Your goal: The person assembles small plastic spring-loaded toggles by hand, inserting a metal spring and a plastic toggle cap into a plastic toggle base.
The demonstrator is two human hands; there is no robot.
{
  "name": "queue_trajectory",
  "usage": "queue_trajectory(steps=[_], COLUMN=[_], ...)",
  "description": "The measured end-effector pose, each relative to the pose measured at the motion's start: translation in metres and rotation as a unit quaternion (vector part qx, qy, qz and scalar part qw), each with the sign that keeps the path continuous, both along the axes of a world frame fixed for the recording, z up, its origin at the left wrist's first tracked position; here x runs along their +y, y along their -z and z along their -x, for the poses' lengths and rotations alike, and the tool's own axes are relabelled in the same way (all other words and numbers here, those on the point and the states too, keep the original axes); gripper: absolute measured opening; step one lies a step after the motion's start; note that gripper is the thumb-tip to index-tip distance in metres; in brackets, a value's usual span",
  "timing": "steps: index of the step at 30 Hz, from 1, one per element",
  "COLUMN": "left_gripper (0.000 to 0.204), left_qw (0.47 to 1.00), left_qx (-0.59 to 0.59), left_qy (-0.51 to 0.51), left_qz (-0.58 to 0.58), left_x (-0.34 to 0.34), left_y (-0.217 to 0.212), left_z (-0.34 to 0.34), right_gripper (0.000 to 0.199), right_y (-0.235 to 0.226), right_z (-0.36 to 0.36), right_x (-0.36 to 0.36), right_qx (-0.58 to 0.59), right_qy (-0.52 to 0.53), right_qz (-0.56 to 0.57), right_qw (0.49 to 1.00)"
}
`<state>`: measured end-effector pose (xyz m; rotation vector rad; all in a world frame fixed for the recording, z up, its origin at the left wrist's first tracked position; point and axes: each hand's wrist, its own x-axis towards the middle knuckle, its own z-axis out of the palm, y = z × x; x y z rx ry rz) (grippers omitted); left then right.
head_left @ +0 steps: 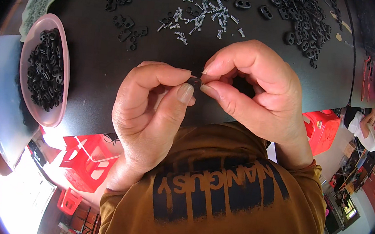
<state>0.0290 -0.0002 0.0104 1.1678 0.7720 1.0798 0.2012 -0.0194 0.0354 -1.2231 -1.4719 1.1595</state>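
Between the thumb and forefinger of my left hand (146,109) is a small black plastic cord lock part (194,81), mostly covered by the fingertips. My right hand (265,95) pinches close against its right end. Something tiny and pale shows at those right fingertips, too small to make out. Both hands are held over the table's near edge, in front of my body. Beyond them lies a scattered heap of small metal springs (201,13). Loose black cord lock pieces (130,32) lie to the left of the springs.
A pink bowl (66,79) full of black cord locks (46,69) stands at the table's left. More black pieces (304,29) spread over the far right of the dark table (98,64). Red plastic stools (85,166) stand below on the left, with another red stool (322,129) at right.
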Motion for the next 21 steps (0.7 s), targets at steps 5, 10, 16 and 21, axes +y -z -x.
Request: queue_trajectory(steps=[5, 10, 16, 21], left_gripper=[0.021, 0.023, 0.024, 0.025], left_qw=[0.999, 0.996, 0.98, 0.993], left_qx=[0.028, 0.06, 0.143, 0.091], left_qy=[0.009, -0.006, -0.022, -0.01], left_qz=[-0.024, -0.066, -0.137, -0.069], left_x=[0.0, -0.003, -0.004, -0.003], left_y=[0.0, 0.001, 0.002, 0.0], left_z=[0.0, -0.001, -0.001, 0.0], right_gripper=[0.022, 0.022, 0.023, 0.022], right_y=[0.001, 0.002, 0.008, 0.01], right_z=[-0.002, -0.001, -0.001, 0.0], right_x=[0.003, 0.003, -0.001, -0.007], right_qx=[-0.06, -0.092, -0.046, 0.015], right_qy=[-0.002, -0.001, -0.005, 0.005], right_qz=[-0.087, -0.128, -0.12, -0.06], right_qw=[0.994, 0.988, 0.992, 0.998])
